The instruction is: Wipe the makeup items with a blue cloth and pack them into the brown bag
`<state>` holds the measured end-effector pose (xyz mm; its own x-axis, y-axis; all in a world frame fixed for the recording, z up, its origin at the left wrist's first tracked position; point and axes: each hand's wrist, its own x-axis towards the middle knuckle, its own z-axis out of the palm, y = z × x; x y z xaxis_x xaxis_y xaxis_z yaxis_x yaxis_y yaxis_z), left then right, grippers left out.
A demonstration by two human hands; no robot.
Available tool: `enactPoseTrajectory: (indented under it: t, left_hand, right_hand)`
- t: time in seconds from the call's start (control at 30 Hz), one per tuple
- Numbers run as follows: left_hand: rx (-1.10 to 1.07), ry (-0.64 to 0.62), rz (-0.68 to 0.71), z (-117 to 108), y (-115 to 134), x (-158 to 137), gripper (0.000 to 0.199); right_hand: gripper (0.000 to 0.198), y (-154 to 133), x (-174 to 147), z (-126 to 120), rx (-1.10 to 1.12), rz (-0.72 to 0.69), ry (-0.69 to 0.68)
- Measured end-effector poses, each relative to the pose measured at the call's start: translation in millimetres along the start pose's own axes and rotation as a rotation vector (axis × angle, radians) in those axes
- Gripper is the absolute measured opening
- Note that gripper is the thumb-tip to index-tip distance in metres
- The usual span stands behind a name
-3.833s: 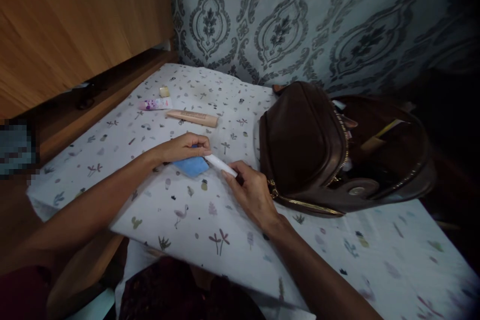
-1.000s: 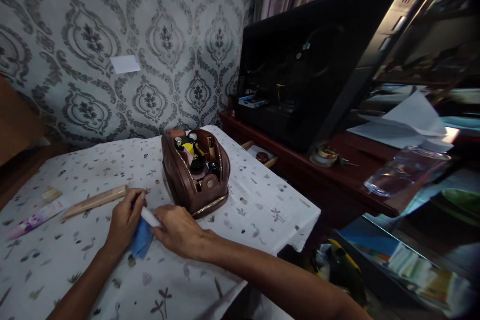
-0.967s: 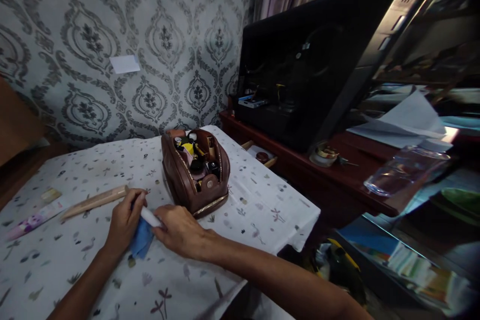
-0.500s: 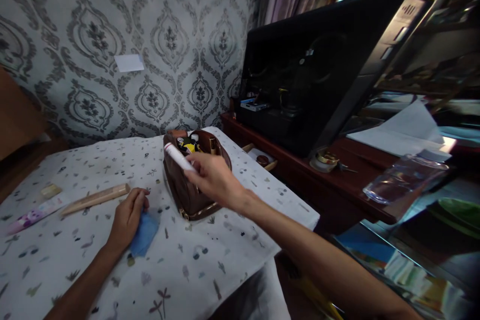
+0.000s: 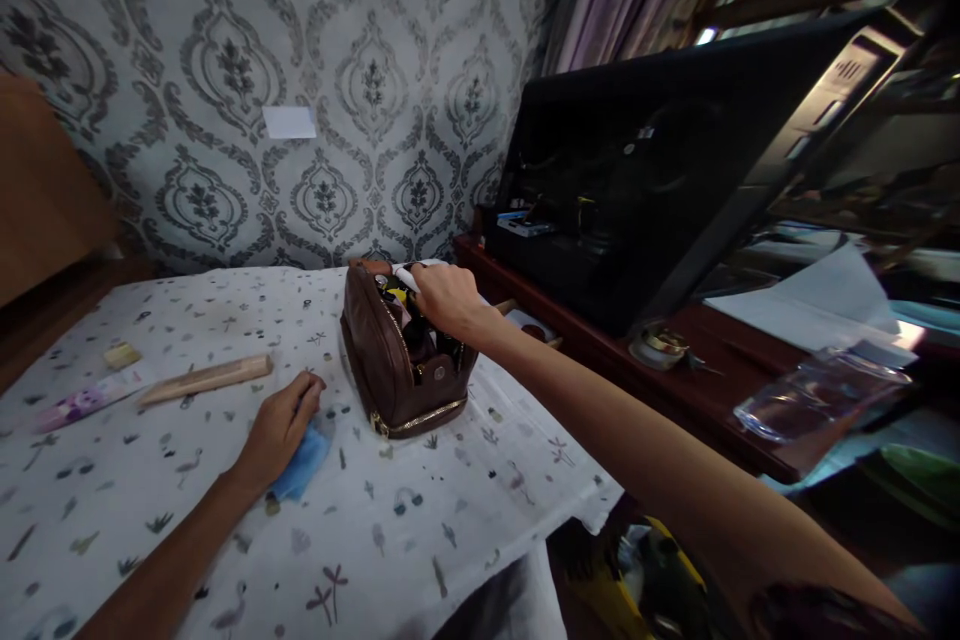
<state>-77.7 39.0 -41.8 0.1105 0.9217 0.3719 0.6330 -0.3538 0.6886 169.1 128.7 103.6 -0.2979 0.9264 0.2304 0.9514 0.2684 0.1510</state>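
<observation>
A brown leather pouch [image 5: 386,375] stands unzipped on the patterned tablecloth [image 5: 187,520], with several small cosmetics showing inside. My right hand [image 5: 447,299] reaches over its open top and holds a small white tube [image 5: 406,276], whose end pokes out by the pouch's far rim. My left hand [image 5: 279,426] rests flat on a blue cloth [image 5: 304,460] left of the pouch.
A beige tube [image 5: 206,379], a pink tube [image 5: 82,404] and a small cream block [image 5: 122,355] lie at the left. A dark wooden shelf [image 5: 675,390] to the right carries a black monitor [image 5: 675,170], papers and a clear bottle [image 5: 821,395].
My right hand lifted the white tube off the blue cloth and carried it up and right to the pouch's opening. My left hand stayed on the cloth. The view swung right.
</observation>
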Motion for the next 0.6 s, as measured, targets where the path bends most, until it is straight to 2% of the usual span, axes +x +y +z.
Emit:
enactPoseTrajectory:
  t: [0.3, 0.6]
  left_hand:
    - [0.07, -0.048, 0.062, 1, 4, -1, 0.036]
    - [0.107, -0.07, 0.073, 3, 0, -1, 0.037]
  right_hand:
    - [0.029, -5, 10, 12, -0.047, -0.005, -0.017]
    - [0.032, -8, 17, 10, -0.074, -0.002, -0.044]
